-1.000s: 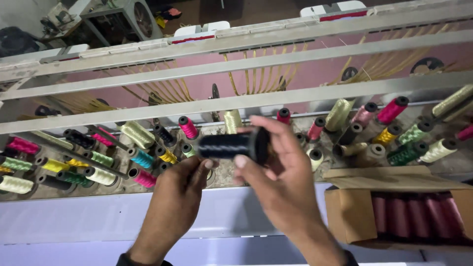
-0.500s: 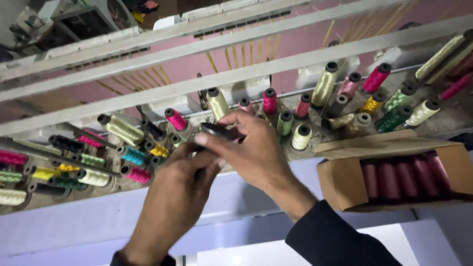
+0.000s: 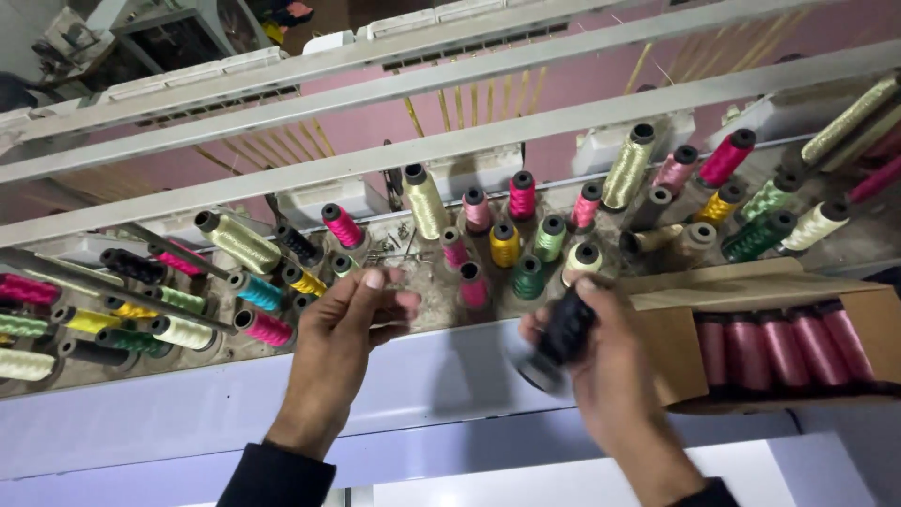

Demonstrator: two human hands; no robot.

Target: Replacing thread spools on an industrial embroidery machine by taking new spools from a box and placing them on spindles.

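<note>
A long grey shelf (image 3: 188,413) runs across the front of an embroidery machine, its pale metal rails (image 3: 450,141) slanting over a pink backdrop, and its top is crowded with thread cones in gold, pink, green, yellow and black. At the shelf's right end an open cardboard box (image 3: 671,347) holds a row of dark pink cones (image 3: 788,343).

The right hand (image 3: 601,376) is closed around a black thread spool (image 3: 561,333), fingers wrapped over its body with the wider base pointing down and toward the shelf's front edge — the spool is blurred, so its exact tilt is hard to read. The left hand (image 3: 343,329) hovers over the middle of the shelf, fingers loosely curled and thumb near forefinger; whether it pinches a loose thread end I cannot tell.

The risk, as I judge it, is crowding — the standing cones just behind the hands, such as the pink cone (image 3: 474,286) and green cone (image 3: 527,279), could be toppled by a knuckle, and a loose black thread could snag on them.
</note>
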